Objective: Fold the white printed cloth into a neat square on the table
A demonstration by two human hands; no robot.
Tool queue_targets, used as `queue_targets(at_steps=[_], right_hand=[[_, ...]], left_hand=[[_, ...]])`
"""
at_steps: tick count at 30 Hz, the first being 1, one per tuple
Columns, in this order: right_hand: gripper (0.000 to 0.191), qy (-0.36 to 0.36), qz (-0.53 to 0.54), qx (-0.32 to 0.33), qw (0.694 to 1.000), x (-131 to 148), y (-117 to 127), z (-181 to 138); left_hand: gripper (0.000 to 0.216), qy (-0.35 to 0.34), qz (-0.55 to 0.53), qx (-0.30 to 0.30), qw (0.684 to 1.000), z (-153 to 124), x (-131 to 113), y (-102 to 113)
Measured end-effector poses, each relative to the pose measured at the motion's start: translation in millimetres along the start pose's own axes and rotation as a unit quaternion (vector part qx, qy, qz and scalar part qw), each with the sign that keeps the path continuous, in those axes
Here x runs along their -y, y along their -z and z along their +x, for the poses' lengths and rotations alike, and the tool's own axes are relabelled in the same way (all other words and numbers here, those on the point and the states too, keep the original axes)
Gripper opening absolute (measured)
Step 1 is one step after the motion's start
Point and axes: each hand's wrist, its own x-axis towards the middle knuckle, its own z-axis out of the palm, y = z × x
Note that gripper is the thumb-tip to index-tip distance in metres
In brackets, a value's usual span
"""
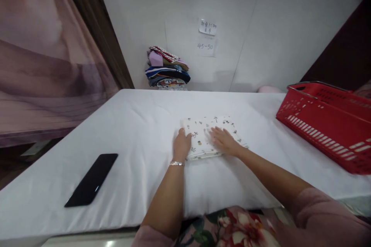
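Observation:
A folded white cloth (203, 141) with a print of small grey and green plants lies flat on the white-covered table, in layers that show along its near edge. My left hand (182, 144), with a silver bracelet at the wrist, rests against the cloth's left edge. Its thumb is apart from the fingers and lies over the cloth; the fingertips are partly hidden. Palm down on the right part of the cloth is my right hand (223, 141), slightly blurred, its fingers stretched out and spread.
A black phone-like slab (92, 179) lies at the left on the white table cover (139, 123). To the right stands a red plastic basket (327, 123). Folded clothes (167, 69) are stacked by the far wall, near paper notes (207, 46). A pink curtain (43, 65) hangs at the left.

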Motion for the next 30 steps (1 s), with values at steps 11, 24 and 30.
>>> queue_targets(at_steps=[11, 24, 30], right_hand=[[0.03, -0.308, 0.278, -0.238, 0.878, -88, 38, -69], [0.028, -0.326, 0.122, -0.122, 0.929, -77, 41, -70], [0.025, -0.33, 0.243, -0.138, 0.901, -72, 50, -68]], left_hand=[[0.054, 0.011, 0.014, 0.012, 1.0, 3, -5, 1], [0.056, 0.009, 0.018, 0.009, 1.0, 5, -4, 0], [0.057, 0.005, 0.016, 0.005, 1.0, 8, -1, -1]])
